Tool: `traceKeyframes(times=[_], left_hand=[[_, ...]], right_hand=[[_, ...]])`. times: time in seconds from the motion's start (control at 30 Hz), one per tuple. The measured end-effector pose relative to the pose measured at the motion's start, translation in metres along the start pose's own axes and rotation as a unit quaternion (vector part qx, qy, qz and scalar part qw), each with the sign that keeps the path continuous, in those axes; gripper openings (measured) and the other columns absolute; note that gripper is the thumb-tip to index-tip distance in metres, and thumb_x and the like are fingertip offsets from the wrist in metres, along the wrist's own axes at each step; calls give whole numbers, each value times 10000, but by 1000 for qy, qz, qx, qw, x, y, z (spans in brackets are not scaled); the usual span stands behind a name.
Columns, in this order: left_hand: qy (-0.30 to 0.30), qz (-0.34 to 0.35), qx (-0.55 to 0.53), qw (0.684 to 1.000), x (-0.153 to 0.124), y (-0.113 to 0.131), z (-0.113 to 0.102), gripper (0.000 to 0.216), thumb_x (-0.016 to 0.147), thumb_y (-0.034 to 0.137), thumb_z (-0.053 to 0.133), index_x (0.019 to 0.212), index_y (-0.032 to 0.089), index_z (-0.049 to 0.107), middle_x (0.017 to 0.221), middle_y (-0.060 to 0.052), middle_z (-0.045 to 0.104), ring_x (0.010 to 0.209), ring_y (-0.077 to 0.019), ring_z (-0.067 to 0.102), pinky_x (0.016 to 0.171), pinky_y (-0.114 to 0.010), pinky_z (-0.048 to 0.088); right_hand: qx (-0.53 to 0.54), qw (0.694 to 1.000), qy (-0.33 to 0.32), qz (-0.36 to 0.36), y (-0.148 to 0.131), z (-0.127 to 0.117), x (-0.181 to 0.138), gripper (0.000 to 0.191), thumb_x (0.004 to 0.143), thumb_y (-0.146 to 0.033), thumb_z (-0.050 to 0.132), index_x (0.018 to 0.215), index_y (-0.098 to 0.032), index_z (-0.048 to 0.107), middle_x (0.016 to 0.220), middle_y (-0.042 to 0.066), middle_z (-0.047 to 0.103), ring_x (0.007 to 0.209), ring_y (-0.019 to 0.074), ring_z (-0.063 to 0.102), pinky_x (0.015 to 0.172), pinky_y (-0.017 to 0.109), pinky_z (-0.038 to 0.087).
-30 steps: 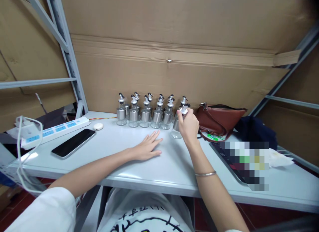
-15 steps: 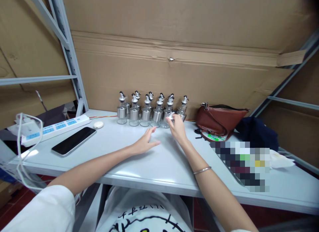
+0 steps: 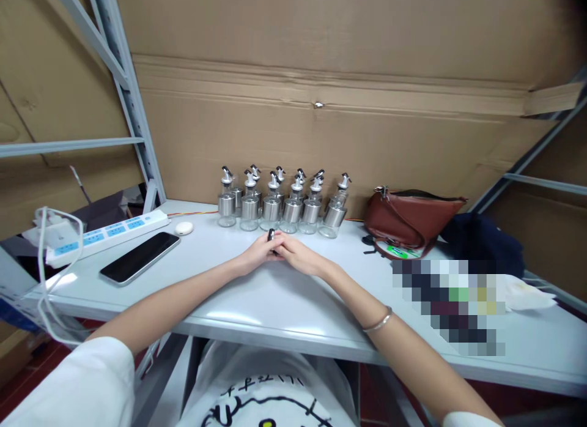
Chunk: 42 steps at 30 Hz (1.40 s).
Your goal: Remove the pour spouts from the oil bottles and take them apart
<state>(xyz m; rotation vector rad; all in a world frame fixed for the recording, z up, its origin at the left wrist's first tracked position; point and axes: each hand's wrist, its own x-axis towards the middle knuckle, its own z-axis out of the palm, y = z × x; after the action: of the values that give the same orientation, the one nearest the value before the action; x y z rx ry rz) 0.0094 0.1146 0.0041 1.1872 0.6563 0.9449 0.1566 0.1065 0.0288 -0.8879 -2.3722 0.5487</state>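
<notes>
My left hand [image 3: 257, 254] and my right hand [image 3: 300, 253] meet in front of the bottles, low over the table. Both are closed around a small pour spout [image 3: 271, 234]; only its black tip shows above the fingers, and the rest is hidden. Behind them, several glass oil bottles [image 3: 291, 214] with steel bands stand in two rows, most topped by white spouts with black levers. At the right end of the front row is another bottle [image 3: 334, 218]; a spout shows above it, but I cannot tell whether that belongs to the bottle behind.
A phone [image 3: 140, 258], a small white round case [image 3: 184, 228] and a white power strip [image 3: 107, 237] lie on the left. On the right are a brown bag [image 3: 408, 219], a blurred item [image 3: 447, 304] and a white tissue [image 3: 527, 293]. Cardboard [image 3: 257, 121] closes off the back.
My right hand has come left and toward me from the rightmost bottles, carrying the spout to my left hand. My left hand has gone from spread fingers to closed.
</notes>
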Motion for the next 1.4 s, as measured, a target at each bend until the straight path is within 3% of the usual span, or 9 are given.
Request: traceKeyframes(times=[0.1,0.2,0.33,0.47,0.6,0.7,0.93,1.27,1.4], left_hand=[[23,17,27,999,-1,5,0,469,644,500,703,900,131,567,766,-20,609,683,-128,572,606,-244,460],[57,50,84,994,-1,10,1,450,676,549,643,836,142,538,678,5,577,590,-108,546,512,-209,379],[101,69,153,981,-3,12,3,336,666,397,670,836,149,520,644,37,544,573,-89,504,576,-216,372],[126,111,267,949,-4,5,4,289,616,141,623,894,137,546,795,8,574,718,-128,527,696,-249,393],[101,168,299,934,-6,-3,9,361,597,38,510,947,125,523,930,-39,560,858,-154,520,772,-269,399],[73,179,271,943,-9,-1,16,376,574,43,528,939,131,506,880,-15,557,787,-126,522,711,-239,411],[-78,19,209,975,-19,2,24,267,631,315,657,625,161,439,424,95,353,374,-53,337,409,-202,250],[-28,50,206,977,-20,1,21,458,594,414,681,515,193,287,441,105,211,434,-28,183,427,-211,130],[-27,71,272,959,-22,3,23,399,673,421,597,463,178,361,369,71,315,403,-53,292,448,-233,214]], right_hand=[[-26,999,-42,8,-9,-8,1,198,860,-206,427,895,-140,610,860,49,625,753,143,534,739,275,419],[-87,996,-2,4,-14,-16,-2,320,909,-268,372,737,-150,614,715,25,606,648,122,512,671,252,386],[-208,972,106,-10,-10,-22,-9,233,866,-352,501,805,-148,594,754,41,585,697,144,518,679,266,365],[-207,969,132,-2,-5,-21,-14,256,838,-381,558,957,-156,565,793,35,590,696,143,532,669,264,380],[-211,968,123,-54,-7,-17,-13,213,813,-360,596,895,-164,593,765,41,583,714,156,540,681,276,412],[-172,970,152,-85,-9,-14,-13,190,804,-286,591,950,-164,590,812,56,594,761,161,553,698,273,449],[-156,970,151,-112,-12,-13,-15,329,797,-292,574,1109,-190,548,973,85,649,879,196,613,798,338,495],[-107,967,203,-106,-17,-11,-17,373,742,-431,661,1001,-178,571,877,62,677,776,172,642,719,284,515],[-112,968,203,-99,-15,-12,-19,366,777,-519,585,923,-183,588,820,55,679,741,168,641,674,272,501]])
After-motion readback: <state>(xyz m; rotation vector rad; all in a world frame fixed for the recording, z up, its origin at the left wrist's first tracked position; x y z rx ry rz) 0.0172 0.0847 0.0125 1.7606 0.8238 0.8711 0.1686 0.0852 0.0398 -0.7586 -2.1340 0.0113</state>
